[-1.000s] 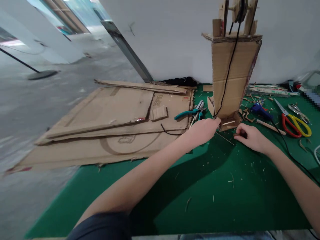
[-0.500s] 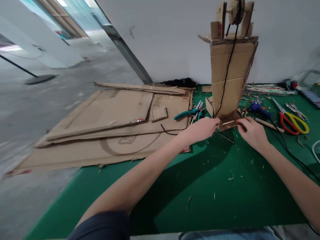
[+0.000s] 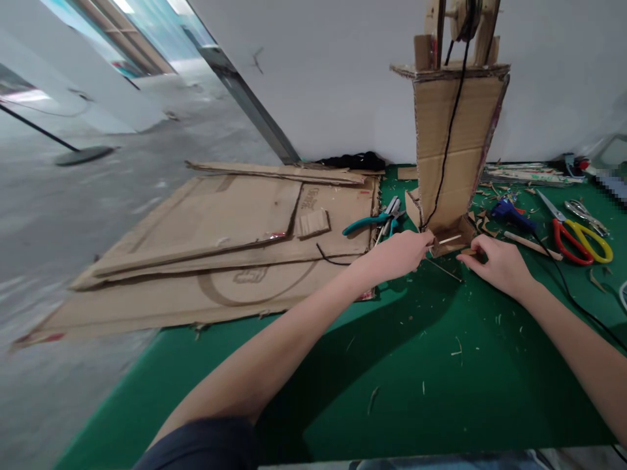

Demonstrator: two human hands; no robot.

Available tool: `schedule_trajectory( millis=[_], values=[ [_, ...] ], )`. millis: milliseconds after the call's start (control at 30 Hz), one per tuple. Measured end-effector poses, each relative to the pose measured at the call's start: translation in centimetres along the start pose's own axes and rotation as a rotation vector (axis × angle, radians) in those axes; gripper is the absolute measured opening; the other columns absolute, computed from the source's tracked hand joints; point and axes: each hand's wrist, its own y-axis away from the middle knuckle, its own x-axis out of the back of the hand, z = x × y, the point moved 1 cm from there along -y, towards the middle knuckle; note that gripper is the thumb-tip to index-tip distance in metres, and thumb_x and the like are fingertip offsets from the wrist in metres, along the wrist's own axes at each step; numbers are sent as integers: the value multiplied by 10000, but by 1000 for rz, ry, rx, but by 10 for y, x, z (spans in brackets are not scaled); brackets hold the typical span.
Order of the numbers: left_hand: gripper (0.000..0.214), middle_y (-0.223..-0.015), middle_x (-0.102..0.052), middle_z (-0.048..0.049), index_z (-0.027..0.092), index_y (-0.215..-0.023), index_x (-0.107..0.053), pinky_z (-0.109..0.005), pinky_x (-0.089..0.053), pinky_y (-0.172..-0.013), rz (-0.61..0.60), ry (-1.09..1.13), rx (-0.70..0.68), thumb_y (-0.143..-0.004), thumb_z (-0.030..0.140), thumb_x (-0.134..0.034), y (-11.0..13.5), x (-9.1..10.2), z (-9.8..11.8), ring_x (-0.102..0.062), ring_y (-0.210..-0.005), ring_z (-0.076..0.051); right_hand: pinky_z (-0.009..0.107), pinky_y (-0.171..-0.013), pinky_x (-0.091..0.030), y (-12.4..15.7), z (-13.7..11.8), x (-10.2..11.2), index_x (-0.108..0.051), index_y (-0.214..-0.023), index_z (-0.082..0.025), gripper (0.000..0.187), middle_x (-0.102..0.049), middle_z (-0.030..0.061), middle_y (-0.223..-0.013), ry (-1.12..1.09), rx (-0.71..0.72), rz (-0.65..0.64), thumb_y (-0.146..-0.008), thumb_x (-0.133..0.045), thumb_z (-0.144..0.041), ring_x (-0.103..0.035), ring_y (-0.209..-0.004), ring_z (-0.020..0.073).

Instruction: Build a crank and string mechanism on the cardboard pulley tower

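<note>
A tall cardboard tower (image 3: 441,137) stands on the table with a small open box (image 3: 453,247) at its foot. My left hand (image 3: 406,253) is closed at the box's left side, pinching the end of a thin wooden stick (image 3: 449,239) that reaches into the box. My right hand (image 3: 502,262) is at the box's right front corner, thumb and forefinger around a small brown cardboard piece (image 3: 469,251); whether it is joined to the box I cannot tell. A thin rod (image 3: 447,270) slants out below my left hand. A black cord (image 3: 447,147) runs down the tower from a wheel (image 3: 465,21).
Cardboard sheets (image 3: 206,222) cover the table's left, with a small corrugated piece (image 3: 312,223) on top. Teal-handled pliers (image 3: 365,224) lie left of the tower. To the right are a blue glue gun (image 3: 512,214), a wooden strip (image 3: 533,245), scissors (image 3: 573,243) and scattered scraps.
My right hand has come off the stick's right end and moved slightly right and down, to the box's front corner. My left hand stays at the left side. The view has shifted slightly.
</note>
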Motion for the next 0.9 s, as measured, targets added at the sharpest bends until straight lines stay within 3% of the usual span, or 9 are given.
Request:
schedule_trajectory(
  millis=[100,233,367,533,900],
  values=[
    [186,-816,-667,-93,171,-943,-512,-269,-330,-545,12,2,-8,-955,188,-327,0,1,0,-609,-627,-147,286,-535,-335,-2,-1,-1,-554,-693,-211,406,-584,18,-584,5,-78,39,-950,-477,-516,-550,-539,165],
    [178,-833,-677,-103,168,-965,-513,-271,-357,-557,-13,2,-2,-947,178,-336,0,0,0,-619,-637,-156,300,-603,-440,-5,-1,-6,-639,-887,-183,317,-684,60,-726,-139,-182,93,-945,-495,-460,-629,-617,191],
    [183,-847,-683,-102,168,-979,-511,-268,-383,-568,-26,28,1,-947,185,-331,-1,0,-1,-628,-642,-154,340,-686,-497,-5,-4,-9,-649,-1002,-155,262,-724,111,-848,-132,-157,73,-936,-479,-343,-684,-732,231],
    [191,-833,-674,-78,171,-904,-498,-246,-403,-545,-23,131,-13,-951,203,-316,-3,0,-5,-635,-617,-127,325,-592,-465,-5,-12,-12,-562,-1228,-115,375,-710,101,-787,11,-198,38,-901,-452,-263,-677,-681,249],
    [195,-922,-701,-70,175,-899,-511,-225,-440,-569,-77,250,-7,-935,194,-320,-6,1,-8,-653,-645,-104,329,-624,-486,-13,-9,-17,-554,-1301,-82,439,-734,143,-816,82,-141,-44,-935,-404,-271,-693,-711,259]
  ],
)
